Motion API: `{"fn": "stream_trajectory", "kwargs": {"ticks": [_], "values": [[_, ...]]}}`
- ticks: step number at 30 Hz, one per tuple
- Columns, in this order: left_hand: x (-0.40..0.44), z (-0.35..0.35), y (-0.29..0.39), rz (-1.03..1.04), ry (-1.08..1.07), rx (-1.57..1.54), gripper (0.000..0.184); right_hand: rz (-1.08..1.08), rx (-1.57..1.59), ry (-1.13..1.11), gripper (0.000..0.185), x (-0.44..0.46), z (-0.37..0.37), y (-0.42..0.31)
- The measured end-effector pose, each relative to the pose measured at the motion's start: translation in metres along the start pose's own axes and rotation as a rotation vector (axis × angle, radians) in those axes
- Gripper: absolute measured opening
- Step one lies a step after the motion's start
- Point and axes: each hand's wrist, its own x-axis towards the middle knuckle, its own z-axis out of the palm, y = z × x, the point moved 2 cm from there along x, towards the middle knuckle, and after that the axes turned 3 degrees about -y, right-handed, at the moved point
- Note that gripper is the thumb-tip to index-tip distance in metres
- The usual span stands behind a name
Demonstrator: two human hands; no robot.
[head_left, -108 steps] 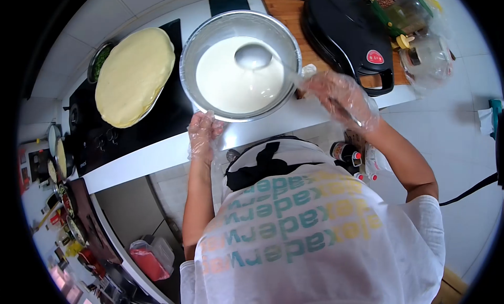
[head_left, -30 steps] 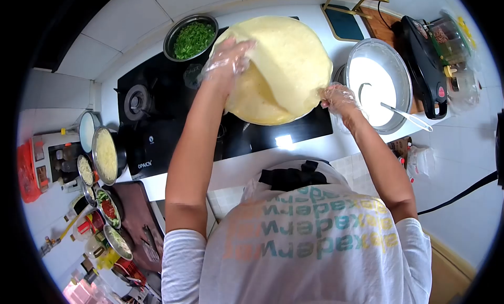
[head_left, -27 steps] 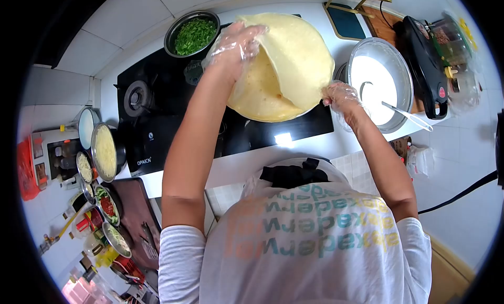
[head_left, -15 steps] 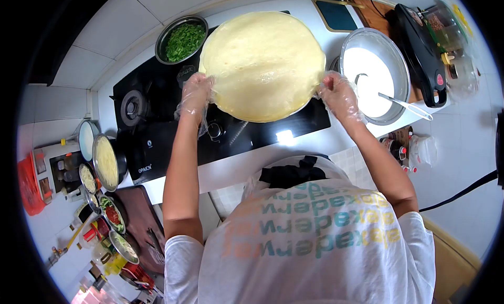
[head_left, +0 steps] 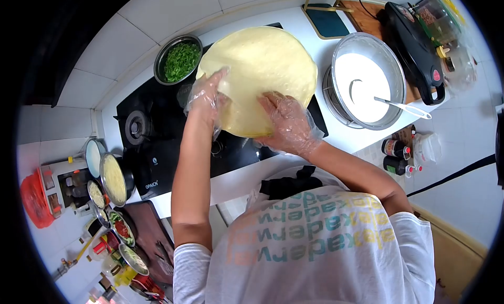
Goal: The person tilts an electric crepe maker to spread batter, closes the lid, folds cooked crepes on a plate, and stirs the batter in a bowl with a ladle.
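A stack of large, round, pale yellow pancakes [head_left: 262, 62] lies over the black stove [head_left: 178, 157]. My left hand [head_left: 208, 96], in a clear plastic glove, rests on the left side of the top pancake with its fingers apart. On the front right part of the stack lies my right hand [head_left: 287, 120], also gloved, palm down with its fingers spread. Right of the stack stands a large metal bowl [head_left: 398, 75] of white batter, with a white-handled ladle [head_left: 404, 108] leaning in it. A metal bowl of chopped greens [head_left: 181, 61] stands at the back left.
A black electric griddle [head_left: 412, 49] stands on a wooden board at the right. At the far left are a bowl of yellow shreds [head_left: 114, 179], several smaller dishes and a brown cutting board [head_left: 140, 220]. Dark bottles [head_left: 396, 149] stand below the counter's right part.
Both hands have left the stack's side edges and moved onto its top, the right hand farther inward. Earlier, the left hand was lifting the top pancake, which now lies down; the ladle has been released.
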Motion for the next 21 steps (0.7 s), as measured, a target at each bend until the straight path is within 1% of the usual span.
{"fn": "stream_trajectory", "kwargs": {"ticks": [2,3,6,7,8,10,12,13,14,16,17,19,20,21], "values": [[-0.010,0.023,0.017,0.001,-0.011,-0.104,0.075,0.051,-0.052,0.028,0.068,0.003,0.005,0.007],[-0.014,0.035,0.023,-0.002,0.081,-0.088,0.082,0.076,-0.079,0.044,0.067,0.006,0.006,0.012],[-0.021,0.055,0.040,0.084,0.099,-0.073,0.031,0.146,-0.167,0.037,0.061,0.008,-0.017,0.034],[-0.023,0.057,0.045,0.102,0.030,-0.065,0.031,0.141,-0.154,0.101,0.053,0.009,-0.025,0.045],[-0.021,0.057,0.047,0.120,0.038,-0.045,0.031,0.204,-0.171,0.124,0.047,0.011,-0.033,0.053],[-0.016,0.058,0.051,0.155,0.055,-0.003,0.029,0.354,0.222,0.242,0.040,0.016,-0.046,0.076],[-0.011,0.059,0.059,0.095,0.058,0.016,0.027,0.357,0.321,0.286,0.033,0.038,-0.065,0.094],[-0.008,0.060,0.065,0.065,0.059,0.026,0.026,0.285,0.182,0.293,0.030,0.055,-0.083,0.093],[-0.001,0.061,0.073,0.079,0.058,0.001,0.024,0.212,0.042,0.299,0.027,0.072,-0.100,0.092],[0.010,0.064,0.092,0.111,0.061,-0.058,0.020,0.108,-0.178,0.273,0.029,0.104,-0.120,0.096],[0.009,0.067,0.102,0.126,0.013,-0.080,0.015,0.105,-0.311,0.307,0.026,0.111,-0.130,0.091],[0.004,0.070,0.118,0.250,-0.041,-0.149,0.016,0.098,-0.575,0.377,0.028,0.127,-0.149,0.077],[0.004,0.070,0.123,0.311,-0.068,-0.181,0.016,0.073,-0.570,0.342,0.025,0.130,-0.153,0.069],[0.015,0.055,0.125,0.317,-0.088,-0.113,0.024,0.054,-0.564,0.305,0.026,0.127,-0.155,0.059]]}}
